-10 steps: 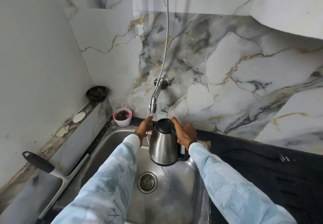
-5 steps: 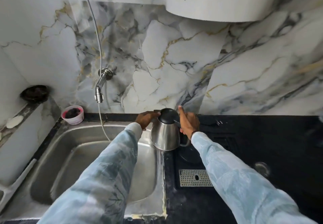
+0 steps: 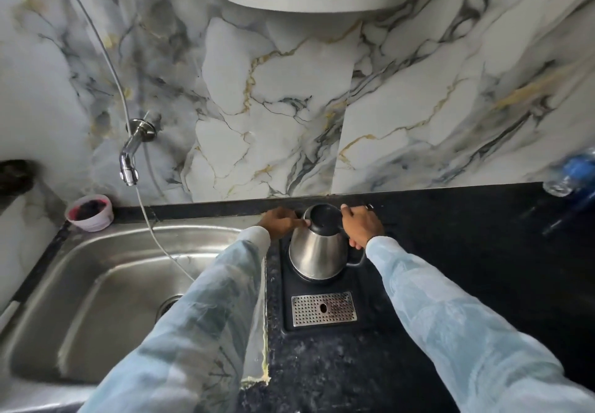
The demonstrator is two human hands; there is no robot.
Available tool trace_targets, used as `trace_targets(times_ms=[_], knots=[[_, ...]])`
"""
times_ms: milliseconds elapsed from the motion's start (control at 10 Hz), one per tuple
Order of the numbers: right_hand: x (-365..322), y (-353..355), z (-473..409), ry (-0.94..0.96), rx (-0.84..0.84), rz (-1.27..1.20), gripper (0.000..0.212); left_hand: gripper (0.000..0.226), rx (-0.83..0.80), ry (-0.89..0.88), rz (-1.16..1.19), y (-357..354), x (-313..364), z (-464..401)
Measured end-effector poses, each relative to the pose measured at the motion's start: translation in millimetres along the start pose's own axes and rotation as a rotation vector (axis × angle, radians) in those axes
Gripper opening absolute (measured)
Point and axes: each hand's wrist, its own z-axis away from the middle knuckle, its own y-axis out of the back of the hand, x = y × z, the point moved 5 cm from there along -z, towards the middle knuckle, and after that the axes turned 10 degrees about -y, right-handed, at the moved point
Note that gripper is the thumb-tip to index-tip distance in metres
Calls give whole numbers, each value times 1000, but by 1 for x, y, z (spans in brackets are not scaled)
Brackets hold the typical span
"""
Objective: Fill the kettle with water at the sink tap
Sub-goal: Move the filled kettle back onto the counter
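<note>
So the kettle [image 3: 317, 251] is sitting on the black counter [image 3: 467, 283] just right of the sink [image 3: 106, 283], upright, on what looks like a dark tray [image 3: 370, 322] with a little perforated metal grate [image 3: 323, 308] in front of it. Steel body, black top. Can't tell if there's water inside, the black top hides all that.

Both hands are on it. The left hand [image 3: 278, 222] comes in from the sink side, fingers bunched up narrow and touching the left edge of the black top, near the spout side. The right hand [image 3: 362, 224] is on the other side, wrapped around the top of the black handle, fingers curled down over it and thumb stretched along the rim. So the kettle is basically sandwiched between the two hands, at the far end of both arms, close to the marble wall [image 3: 289, 106].

The tap [image 3: 132, 151] is well off to the left, sticking out of the wall above the back of the sink, nowhere near the kettle. A thin cord or hose [image 3: 151, 229] hangs past it and down into the basin. There's a small pink cup [image 3: 90, 213] at the back left corner of the sink, and a blurry water bottle [image 3: 573, 171] way off at the right edge.
</note>
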Motion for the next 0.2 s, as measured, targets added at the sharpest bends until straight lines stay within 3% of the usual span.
trace_targets(times_ms=[100, 200], knots=[[6, -2, 0, 25, 13, 47, 65, 27, 1, -43, -38, -7, 3, -1], [-13, 3, 5, 142, 148, 180, 57, 46, -6, -21, -135, -3, 3, 9]])
